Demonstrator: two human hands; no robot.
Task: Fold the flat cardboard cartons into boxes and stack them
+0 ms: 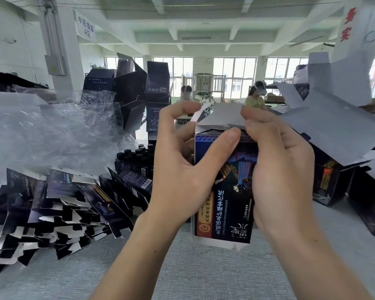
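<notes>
Holding a dark blue carton (225, 191) upright in both hands, I have it just above the middle of the grey table (204, 269), with its printed lettering upside down to me. My left hand (182, 169) grips the carton's left side. The thumb presses across the top front edge and the forefinger is raised against a narrow white side flap. My right hand (284, 169) wraps the right side, its fingers (258, 118) curled and pinching the wide white top flap (223, 118), which stands partly open. White flap edges show below the carton's bottom, close to the table.

Toward the table's left edge lies a sprawling pile of flat cartons (52, 202), dark on one face and white on the other. Behind it is a heap of crumpled clear plastic wrap (52, 131). Toward the far edge, small dark-capped bottles (136, 153) stand packed together, and loosely stacked open boxes (139, 89) rise behind them. Along the right edge stand folded boxes (333, 180) with white flaps raised. Well beyond the table, two people (254, 98) sit in a bright hall lined with windows.
</notes>
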